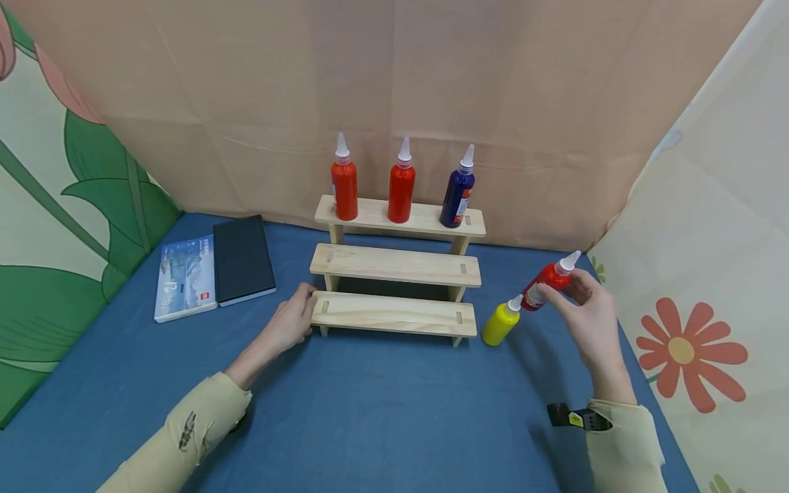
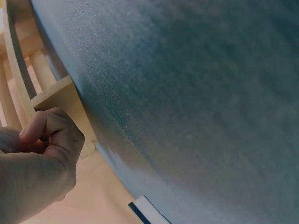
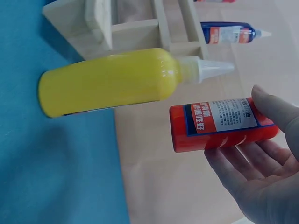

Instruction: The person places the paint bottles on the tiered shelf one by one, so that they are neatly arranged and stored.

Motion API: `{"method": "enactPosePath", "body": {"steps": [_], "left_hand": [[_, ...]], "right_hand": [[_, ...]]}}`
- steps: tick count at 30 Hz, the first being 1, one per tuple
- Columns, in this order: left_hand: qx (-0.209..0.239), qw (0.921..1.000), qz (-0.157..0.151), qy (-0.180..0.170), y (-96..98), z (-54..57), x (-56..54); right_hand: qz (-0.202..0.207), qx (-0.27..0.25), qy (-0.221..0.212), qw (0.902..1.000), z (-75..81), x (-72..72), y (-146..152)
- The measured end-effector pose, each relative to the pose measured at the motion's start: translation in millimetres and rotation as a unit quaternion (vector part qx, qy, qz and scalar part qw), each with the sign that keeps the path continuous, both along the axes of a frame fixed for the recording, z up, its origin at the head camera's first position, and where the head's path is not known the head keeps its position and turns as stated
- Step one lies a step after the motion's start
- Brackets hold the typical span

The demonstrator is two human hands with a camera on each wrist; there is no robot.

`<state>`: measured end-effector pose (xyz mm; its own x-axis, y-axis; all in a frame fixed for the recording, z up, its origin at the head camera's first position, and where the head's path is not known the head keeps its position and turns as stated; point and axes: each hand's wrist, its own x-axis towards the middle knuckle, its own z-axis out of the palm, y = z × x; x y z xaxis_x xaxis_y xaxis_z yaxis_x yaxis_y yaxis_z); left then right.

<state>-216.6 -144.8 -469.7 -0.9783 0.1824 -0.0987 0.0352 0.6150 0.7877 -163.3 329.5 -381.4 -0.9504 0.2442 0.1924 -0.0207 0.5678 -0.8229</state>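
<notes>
My right hand (image 1: 593, 322) grips a red squeeze bottle (image 1: 546, 281) with a white pointed cap, tilted and raised above the blue table. Its printed label faces the right wrist view, with thumb and fingers on opposite sides of the bottle (image 3: 224, 123). Just left of it a yellow squeeze bottle (image 1: 501, 324) stands on the table by the rack's right end. My left hand (image 1: 294, 318), fingers curled, holds the left end of the lowest step of a three-tier wooden rack (image 1: 394, 313). In the left wrist view the fingertips are partly hidden by the hand (image 2: 51, 154) itself.
On the rack's top tier stand two red bottles (image 1: 344, 190) and a dark blue bottle (image 1: 457, 198). A black notebook (image 1: 243, 259) and a blue-and-white box (image 1: 186, 277) lie at the table's left. A beige cloth (image 1: 259, 137) hangs behind; patterned panels flank both sides.
</notes>
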Motion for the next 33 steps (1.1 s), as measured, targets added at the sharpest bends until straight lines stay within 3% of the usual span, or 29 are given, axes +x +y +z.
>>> {"method": "enactPosePath", "body": {"steps": [10, 20, 33], "left_hand": [[-0.003, 1.0, -0.005, -0.003, -0.4, 0.5, -0.3], [0.001, 1.0, -0.005, -0.004, -1.2, 1.5, -0.1], [0.004, 0.9999, -0.012, 0.002, -1.7, 2.0, 0.1]], "right_hand": [[0.016, 0.002, 0.023, 0.9996, 23.1, -14.0, -14.8], [0.049, -0.01, 0.037, 0.9981, 46.8, -33.8, -49.1], [0.101, -0.027, 0.061, 0.9926, 59.1, -55.4, -91.0]]}}
